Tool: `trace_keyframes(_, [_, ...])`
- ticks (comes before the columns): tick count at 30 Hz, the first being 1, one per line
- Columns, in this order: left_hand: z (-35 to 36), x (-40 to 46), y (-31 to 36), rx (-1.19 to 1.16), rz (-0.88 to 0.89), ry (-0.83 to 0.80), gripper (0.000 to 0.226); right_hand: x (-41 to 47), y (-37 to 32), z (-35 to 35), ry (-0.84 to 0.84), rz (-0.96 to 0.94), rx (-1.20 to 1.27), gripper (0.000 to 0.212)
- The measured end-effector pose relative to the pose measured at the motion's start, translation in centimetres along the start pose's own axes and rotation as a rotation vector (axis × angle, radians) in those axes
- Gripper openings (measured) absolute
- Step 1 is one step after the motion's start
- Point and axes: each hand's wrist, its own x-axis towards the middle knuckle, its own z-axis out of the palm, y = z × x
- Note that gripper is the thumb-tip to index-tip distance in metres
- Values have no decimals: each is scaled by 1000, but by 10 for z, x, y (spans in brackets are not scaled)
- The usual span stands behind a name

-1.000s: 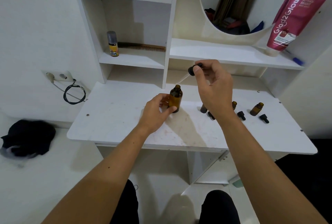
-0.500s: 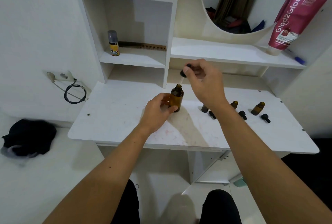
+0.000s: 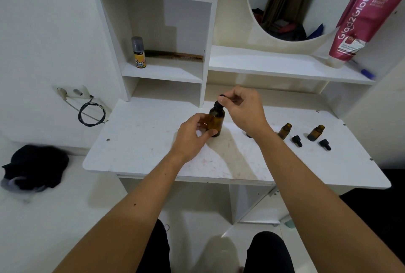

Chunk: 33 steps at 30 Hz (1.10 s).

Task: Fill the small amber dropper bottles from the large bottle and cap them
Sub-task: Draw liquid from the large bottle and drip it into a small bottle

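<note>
The large amber bottle (image 3: 215,120) stands upright on the white table (image 3: 140,141). My left hand (image 3: 192,135) grips its lower body from the left. My right hand (image 3: 242,109) pinches the black dropper cap (image 3: 221,98) right on the bottle's neck; the pipette is hidden inside the bottle. To the right stand two small amber bottles, one (image 3: 285,130) near my right wrist and another (image 3: 316,133) further right, both uncapped. A black dropper cap (image 3: 297,140) lies by the first and another (image 3: 325,144) by the second. A dark item (image 3: 248,135) peeks out under my right wrist.
White shelves rise behind the table, with a yellow spray can (image 3: 139,52) and a comb (image 3: 175,55) in one niche. A pink tube (image 3: 355,25) leans on the right shelf beside a round mirror (image 3: 287,1). A wall socket with a coiled cable (image 3: 91,112) is at left.
My right hand came down and left with the dropper cap, from held high above the large bottle to resting on its neck. My left hand stayed on the bottle.
</note>
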Motion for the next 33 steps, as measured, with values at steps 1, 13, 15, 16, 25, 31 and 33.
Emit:
trace_keyframes(1, [0, 0, 1, 1, -2, -1, 45, 0, 1, 0, 6, -3, -8, 16])
trace_keyframes(13, [0, -2, 3, 31, -10, 2, 47, -6, -2, -2, -10, -46, -12, 16])
trace_keyframes(15, [0, -3, 4, 35, -16, 7, 47, -7, -7, -6, 11, -57, 24, 16])
trace_keyframes(16, [0, -4, 5, 32, -20, 12, 46, -7, -10, -9, 24, -63, 45, 16])
trace_keyframes(25, [1, -22, 9, -57, -61, 144, 55, -9, -39, -43, 205, -153, 192, 14])
trace_keyframes(31, [16, -52, 25, -191, -77, 181, 39, -25, -30, -68, 277, -163, 206, 17])
trace_keyframes(33, [23, -55, 31, -206, -61, 134, 36, -32, -24, -75, 289, -159, 169, 17])
